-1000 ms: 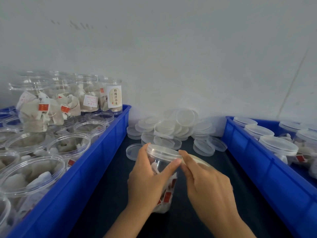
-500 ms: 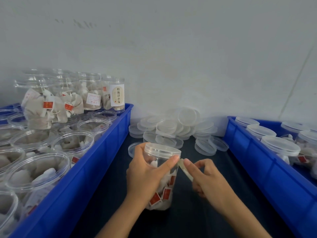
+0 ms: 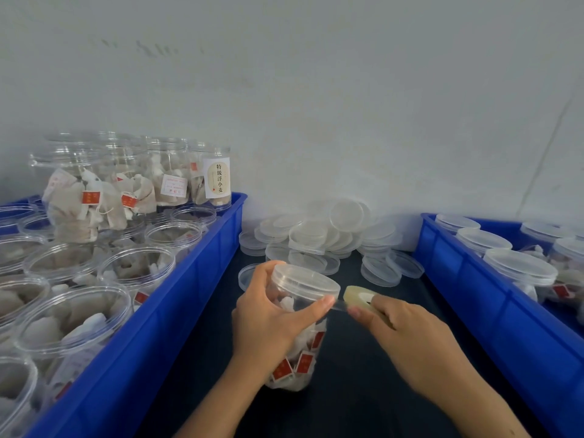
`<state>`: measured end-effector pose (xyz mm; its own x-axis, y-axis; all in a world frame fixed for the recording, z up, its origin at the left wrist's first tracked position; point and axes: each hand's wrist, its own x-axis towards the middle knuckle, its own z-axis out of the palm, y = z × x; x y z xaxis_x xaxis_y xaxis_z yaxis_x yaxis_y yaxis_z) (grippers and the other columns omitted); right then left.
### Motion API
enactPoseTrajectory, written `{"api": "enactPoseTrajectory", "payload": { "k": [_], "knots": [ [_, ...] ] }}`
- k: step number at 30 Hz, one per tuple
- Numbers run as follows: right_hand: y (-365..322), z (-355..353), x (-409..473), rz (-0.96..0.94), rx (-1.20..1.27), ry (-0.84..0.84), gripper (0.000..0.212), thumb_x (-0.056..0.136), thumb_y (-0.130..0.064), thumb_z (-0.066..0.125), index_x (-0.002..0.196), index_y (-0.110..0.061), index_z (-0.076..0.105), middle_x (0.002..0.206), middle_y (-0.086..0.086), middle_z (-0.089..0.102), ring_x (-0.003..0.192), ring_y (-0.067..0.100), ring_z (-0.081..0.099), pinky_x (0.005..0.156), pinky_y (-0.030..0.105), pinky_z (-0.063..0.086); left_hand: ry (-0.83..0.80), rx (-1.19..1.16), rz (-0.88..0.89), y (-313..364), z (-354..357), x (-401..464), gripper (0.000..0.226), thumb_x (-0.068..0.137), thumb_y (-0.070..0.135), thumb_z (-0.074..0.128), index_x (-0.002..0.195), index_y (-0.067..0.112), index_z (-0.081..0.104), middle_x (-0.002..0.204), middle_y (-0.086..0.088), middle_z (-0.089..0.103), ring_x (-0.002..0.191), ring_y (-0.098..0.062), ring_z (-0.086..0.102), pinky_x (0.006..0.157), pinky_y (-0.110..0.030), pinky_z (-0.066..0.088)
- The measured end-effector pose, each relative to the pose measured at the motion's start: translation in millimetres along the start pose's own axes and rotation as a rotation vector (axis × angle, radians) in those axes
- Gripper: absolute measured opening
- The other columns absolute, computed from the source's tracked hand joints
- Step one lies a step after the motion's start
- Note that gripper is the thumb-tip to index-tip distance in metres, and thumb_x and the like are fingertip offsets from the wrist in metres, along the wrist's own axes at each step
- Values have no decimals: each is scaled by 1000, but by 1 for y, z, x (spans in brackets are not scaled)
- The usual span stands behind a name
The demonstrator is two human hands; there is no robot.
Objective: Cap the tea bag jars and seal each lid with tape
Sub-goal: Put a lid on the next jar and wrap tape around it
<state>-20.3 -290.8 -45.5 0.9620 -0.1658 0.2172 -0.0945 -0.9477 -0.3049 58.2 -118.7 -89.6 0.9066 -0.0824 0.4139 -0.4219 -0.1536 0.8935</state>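
Blue bins flank the dark work surface point(image 3: 363, 390): the left bin point(image 3: 177, 298) full of uncapped jars, the right bin point(image 3: 493, 311) holding capped ones. Between them, near, the left hand point(image 3: 268, 324) grips the capped tea bag jar point(image 3: 300, 330), thumb pinning the tape end just under the lid point(image 3: 305, 281). The right hand point(image 3: 407, 333) holds the tape roll point(image 3: 360, 297) just beside it, a short strip stretched taut. Best keep tension level with the lid seam (turning the jar, probably). Loose lids point(image 3: 319, 238) crowd the far side; room lies near.
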Motion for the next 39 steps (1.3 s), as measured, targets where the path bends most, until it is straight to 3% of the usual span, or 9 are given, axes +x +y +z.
{"api": "enactPoseTrajectory", "payload": {
  "k": [5,12,16,20,23,26,33,37,39],
  "knots": [
    [1,0,2,-2,8,-55,66,69,-77,7,84,-28,49,75,-6,55,66,7,52,62,22,42,-141,-99,26,0,-3,1,67,48,61,81,105,37,56,102,29,64,94,7,63,74,-8,50],
    [0,5,0,-10,113,-7,66,64,-82,10,92,-31,40,75,-5,58,66,7,54,64,25,46,-307,-277,-14,-5,-4,6,69,52,49,80,113,26,59,105,15,71,100,-4,67,77,-12,51],
    [3,7,2,-23,182,-11,47,74,-76,24,101,-39,34,64,-2,56,55,7,51,62,26,49,-342,-295,-37,-7,-5,7,74,53,47,82,118,25,57,108,12,70,104,-6,66,80,-15,52],
    [5,7,4,-48,301,-6,27,85,-66,40,109,-53,37,57,-3,51,54,6,48,61,24,47,-224,-319,-56,-7,-3,8,74,51,47,88,114,29,54,104,20,68,98,-1,66,73,-10,51],
    [6,2,3,-71,302,39,19,88,-60,43,103,-50,44,62,-1,58,53,5,48,58,22,44,-189,-314,-52,-7,-4,10,73,48,46,84,112,29,54,103,22,68,95,2,66,71,-9,51],
    [7,-1,2,-121,187,73,24,85,-63,38,101,-46,45,57,-2,52,48,4,44,51,18,39,-200,-305,-46,-6,-5,11,73,49,45,87,112,28,55,102,21,68,95,1,66,72,-10,52],
    [6,5,2,-178,75,108,64,76,-74,16,136,-56,27,57,-4,51,53,3,52,56,19,46,-300,-348,-75,-7,-7,11,79,47,44,85,117,22,56,106,11,70,101,-10,68,78,-20,55],
    [6,9,2,-227,123,146,64,77,-73,17,136,-55,37,60,-24,53,59,-9,51,53,15,33,-339,-412,-158,-9,-6,10,82,45,47,85,116,21,54,104,7,73,100,-14,70,75,-21,56],
    [5,11,2,-216,133,154,61,78,-73,16,136,-60,33,60,-16,54,58,-2,52,56,16,40,-323,-437,-189,-9,-6,10,86,41,49,86,114,19,51,102,8,73,97,-14,71,72,-21,56]
  ]
}}
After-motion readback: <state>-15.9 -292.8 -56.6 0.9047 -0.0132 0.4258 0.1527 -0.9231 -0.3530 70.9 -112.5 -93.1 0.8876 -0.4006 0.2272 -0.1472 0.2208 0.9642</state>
